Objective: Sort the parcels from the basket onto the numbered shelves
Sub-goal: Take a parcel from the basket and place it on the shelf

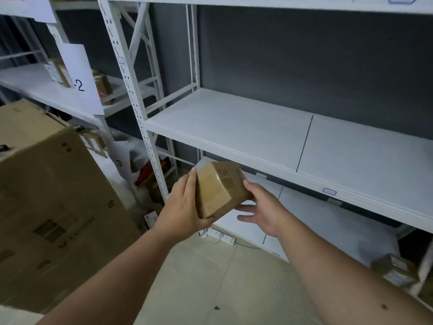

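Currently, the left hand (pixel 182 205) is gripping the parcel (pixel 220 187), fingers pressed flat on its left face and thumb curling beneath. The right hand (pixel 262 207) is supporting its right side, fingers spread. Both are holding it below the shelf (pixel 234 127).

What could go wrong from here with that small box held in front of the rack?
1. The small cardboard parcel sits tilted between the left hand and the right hand. The right fingers look spread under one corner, so the grip may be loose and it could drop onto the floor.
2. The blue tag on the middle shelf is unreadable here, so a wrong shelf is possible.
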